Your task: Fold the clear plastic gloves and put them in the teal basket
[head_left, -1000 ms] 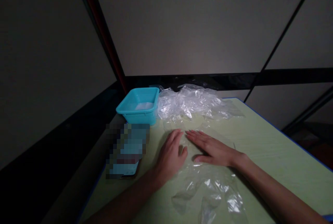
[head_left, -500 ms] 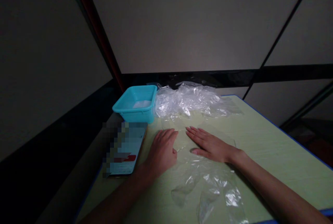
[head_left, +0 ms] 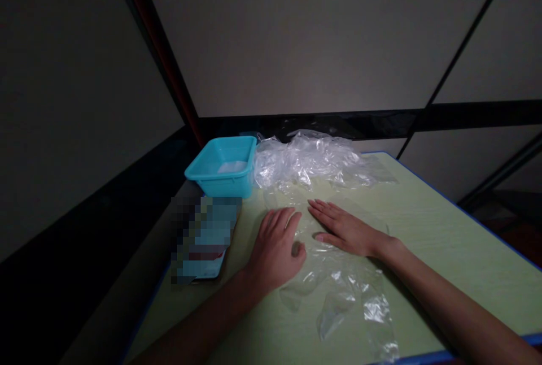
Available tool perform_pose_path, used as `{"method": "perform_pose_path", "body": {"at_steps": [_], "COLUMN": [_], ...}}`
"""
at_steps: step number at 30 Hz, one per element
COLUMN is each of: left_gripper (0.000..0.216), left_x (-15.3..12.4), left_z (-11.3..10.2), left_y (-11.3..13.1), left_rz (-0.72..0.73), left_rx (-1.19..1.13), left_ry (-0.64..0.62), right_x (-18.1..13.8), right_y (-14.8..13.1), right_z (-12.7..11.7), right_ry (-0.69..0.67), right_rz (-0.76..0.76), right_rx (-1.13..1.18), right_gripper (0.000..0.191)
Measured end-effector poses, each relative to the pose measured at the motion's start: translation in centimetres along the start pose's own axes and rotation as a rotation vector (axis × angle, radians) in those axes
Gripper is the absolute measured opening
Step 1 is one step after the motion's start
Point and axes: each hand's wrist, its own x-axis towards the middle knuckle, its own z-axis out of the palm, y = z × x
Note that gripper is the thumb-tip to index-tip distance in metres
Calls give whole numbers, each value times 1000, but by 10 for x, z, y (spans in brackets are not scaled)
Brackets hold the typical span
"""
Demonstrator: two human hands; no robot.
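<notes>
A clear plastic bag [head_left: 339, 291] lies spread on the pale green table, its lower end wrinkled and reaching toward the near edge. My right hand [head_left: 345, 229] rests flat on the bag's upper part, fingers stretched out together and thumb apart. Just left of it, my left hand [head_left: 277, 249] is at the bag's left side with fingers loosely bent and the thumb held apart. Neither hand grips anything that I can see. The bag is so transparent that parts of its outline are hard to make out.
Behind my hands lies a heap of crumpled clear plastic bags [head_left: 313, 161]. A turquoise basin [head_left: 218, 176] with something whitish inside stands at the back left. Nearer, a partly blurred phone-like device [head_left: 212, 240] lies by the left edge. Walls close in behind the table [head_left: 449, 263].
My left hand has moved right, closer to my right hand and onto the bag's side. My right hand has shifted slightly away from me. The bag's lower folds have shifted a little.
</notes>
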Motion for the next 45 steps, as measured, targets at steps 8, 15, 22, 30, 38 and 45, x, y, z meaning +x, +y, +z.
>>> {"method": "perform_pose_path", "body": {"at_steps": [8,15,22,30,38,45], "left_gripper": [57,63,46,42,44,48], "left_x": [1,1,11,5,-19,4], "left_z": [0,-11,-3,15,12,24], "left_y": [-14,-21,-15,13,50,14], "left_rz": [-137,-142,-33,220,442,102], "left_rx": [142,108,18,231,198,112], "left_ry": [-77,-117,98,-51,-144,-130], "right_x": [0,0,6,12,12,12], "right_y": [-1,-2,-19,-26,-16,-22], "right_z": [-2,-4,-13,-1,13,10], "right_ry": [-11,-5,85,184,198,177], "right_rz": [6,20,56,105,127,142], "right_rx": [9,-19,-54,6,-23,7], "right_gripper": [67,68,58,46,48,49]}}
